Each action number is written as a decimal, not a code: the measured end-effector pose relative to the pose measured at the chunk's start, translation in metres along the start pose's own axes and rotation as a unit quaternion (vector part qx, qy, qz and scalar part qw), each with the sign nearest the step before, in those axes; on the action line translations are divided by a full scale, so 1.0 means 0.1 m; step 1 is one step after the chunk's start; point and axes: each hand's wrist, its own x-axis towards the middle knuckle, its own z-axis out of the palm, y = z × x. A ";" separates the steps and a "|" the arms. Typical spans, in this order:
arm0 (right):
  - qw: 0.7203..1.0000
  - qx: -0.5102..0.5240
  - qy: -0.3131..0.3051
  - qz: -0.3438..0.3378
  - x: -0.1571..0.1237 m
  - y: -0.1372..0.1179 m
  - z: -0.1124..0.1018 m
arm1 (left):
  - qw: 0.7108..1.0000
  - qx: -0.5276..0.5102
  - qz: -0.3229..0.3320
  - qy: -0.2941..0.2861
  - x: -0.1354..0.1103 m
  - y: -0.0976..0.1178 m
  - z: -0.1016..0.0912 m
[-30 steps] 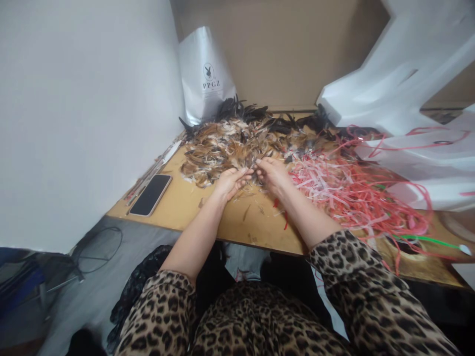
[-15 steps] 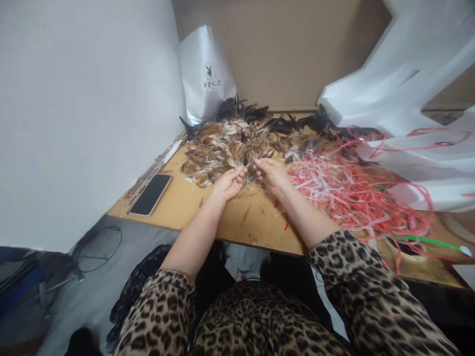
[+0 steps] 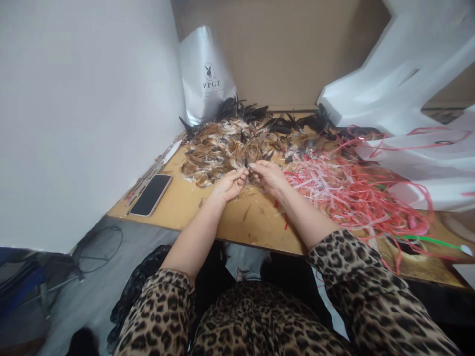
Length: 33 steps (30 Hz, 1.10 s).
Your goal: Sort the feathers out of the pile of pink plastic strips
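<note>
Behind the tan wooden worktop's front edge, left hand and right hand, fingers pinched together, contents unclear, seemingly handle curled brown feathers, needing a light touch next.

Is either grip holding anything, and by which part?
Can't be told: the left grip and right grip are close together by the feather pile, but anything pinched in them is too small to make out.

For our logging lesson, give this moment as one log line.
left hand: pinched | right hand: pinched | held: unclear | beyond: brown feathers | right side: red strips
</note>
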 end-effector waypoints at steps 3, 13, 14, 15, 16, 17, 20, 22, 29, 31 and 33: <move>0.998 -0.037 0.047 -0.024 0.01 -0.01 -0.02 | 0.995 0.070 0.058 0.045 0.04 -0.03 0.00; 0.980 -0.131 0.128 -0.074 -0.03 0.00 0.05 | 0.975 0.184 0.110 0.064 0.03 -0.12 0.05; 0.979 -0.133 0.132 -0.074 -0.03 0.00 0.07 | 0.974 0.185 0.110 0.066 0.03 -0.12 0.06; 0.979 -0.136 0.136 -0.074 -0.03 0.00 0.08 | 0.973 0.188 0.111 0.071 0.03 -0.12 0.06; 0.977 -0.140 0.140 -0.074 -0.03 0.01 0.08 | 0.972 0.192 0.112 0.076 0.03 -0.12 0.07; 0.976 -0.145 0.142 -0.074 -0.04 0.01 0.09 | 0.970 0.198 0.114 0.081 0.03 -0.13 0.08; 0.975 -0.155 0.141 -0.074 -0.03 0.03 0.10 | 0.963 0.222 0.122 0.096 0.04 -0.13 0.10; 0.975 -0.158 0.137 -0.076 -0.02 0.04 0.09 | 0.959 0.232 0.125 0.101 0.04 -0.13 0.10; 0.975 -0.140 0.149 -0.088 -0.01 0.03 0.04 | 0.965 0.220 0.116 0.079 0.04 -0.12 0.05; 0.976 -0.137 0.147 -0.088 -0.01 0.01 0.04 | 0.966 0.224 0.110 0.067 0.03 -0.12 0.04; 0.976 -0.128 0.148 -0.091 -0.01 0.00 0.04 | 0.966 0.231 0.103 0.056 0.03 -0.12 0.03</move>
